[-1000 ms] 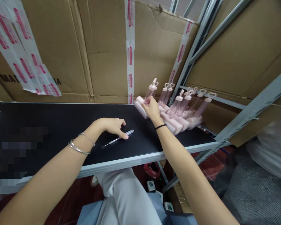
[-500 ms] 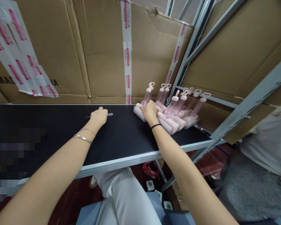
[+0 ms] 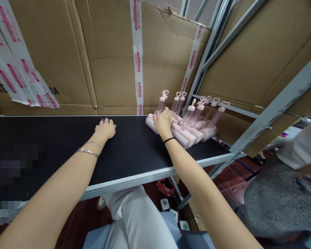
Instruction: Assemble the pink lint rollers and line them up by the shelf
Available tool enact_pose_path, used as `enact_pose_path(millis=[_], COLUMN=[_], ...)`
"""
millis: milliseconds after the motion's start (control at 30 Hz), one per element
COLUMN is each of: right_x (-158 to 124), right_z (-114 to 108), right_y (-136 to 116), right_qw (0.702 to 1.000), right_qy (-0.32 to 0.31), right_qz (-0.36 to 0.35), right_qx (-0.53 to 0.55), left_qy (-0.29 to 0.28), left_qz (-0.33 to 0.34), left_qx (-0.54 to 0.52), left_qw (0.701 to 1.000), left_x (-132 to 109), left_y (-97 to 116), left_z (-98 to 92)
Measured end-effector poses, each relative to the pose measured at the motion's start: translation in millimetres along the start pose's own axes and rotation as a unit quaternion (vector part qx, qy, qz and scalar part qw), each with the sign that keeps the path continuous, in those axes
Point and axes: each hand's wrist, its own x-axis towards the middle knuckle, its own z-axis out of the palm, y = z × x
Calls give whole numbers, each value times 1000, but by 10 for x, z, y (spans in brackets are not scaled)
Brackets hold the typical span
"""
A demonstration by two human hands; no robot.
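Observation:
Several pink cylindrical bottles (image 3: 183,135) lie in a cluster at the right end of the black shelf. Upright pink tubes with heart-shaped loops on their caps (image 3: 190,112) stand among them. At the cluster's left side, my right hand (image 3: 163,121) has its fingers curled at one upright tube (image 3: 160,104); the fingertips are partly hidden. Farther left, my left hand (image 3: 105,129) is low over the black surface, fingers bent around a thin pointed tool (image 3: 102,119), mostly covered by the hand.
A grey metal edge (image 3: 145,178) runs along the shelf's front. Tall cardboard (image 3: 114,69) stands behind it, and a slanted metal post (image 3: 274,107) rises at the right. Beyond that post is another person in grey clothing (image 3: 282,193). Small boxes (image 3: 165,204) are below.
My left hand has turned, and the thin tool in it now points up and away. My right hand remains at the tube. The person at the right has shifted, and a hand now shows.

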Motion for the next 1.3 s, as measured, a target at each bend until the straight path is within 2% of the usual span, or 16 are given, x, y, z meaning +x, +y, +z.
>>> enact_pose_path(millis=[100,167,233,300,367,433,533,633,700,767,867,967,1067,1233,1300], right_x=[-18,-25,-29,-31,-31,-23,4,36,52,67,92,117,123,98,92], right_z=[20,24,18,6,-5,-9,-5,-5,-3,7,42,82,109,148,159], right_y=[9,15,14,9,5,9,34,66,80,86,84,74,56,58,71], right_qw=[1000,1000,1000,1000,999,998,993,991,992,991,989,978,960,941,940], right_qy=[-8,-8,-12,-20,-35,-61,-110,-127,-126,-129,-146,-188,-225,-248,-246], right_qz=[1,-2,-1,2,6,9,9,7,6,-1,-23,-49,-82,-133,-138], right_qx=[3,6,0,-11,-21,-31,-42,-36,-30,-26,4,79,145,188,192], left_qy=[66,103,86,41,7,-2,50,114,99,59,7,26,62,-26,8], left_qz=[-31,-10,22,28,9,-29,-70,-33,-2,3,-34,-69,-39,-42,-51], left_qx=[12,13,15,16,7,-11,-12,6,10,12,1,-4,1,-23,-19], left_qw=[997,995,996,999,1000,1000,996,993,995,998,999,997,997,998,998], left_x=[-23,-34,-21,17,61,89,81,59,67,94,131,143,155,137,86], left_y=[-18,-20,-29,-58,-104,-149,-176,-159,-158,-185,-251,-296,-312,-312,-292], left_z=[-25,-52,-63,-50,-18,17,44,31,23,29,65,100,106,40,2])
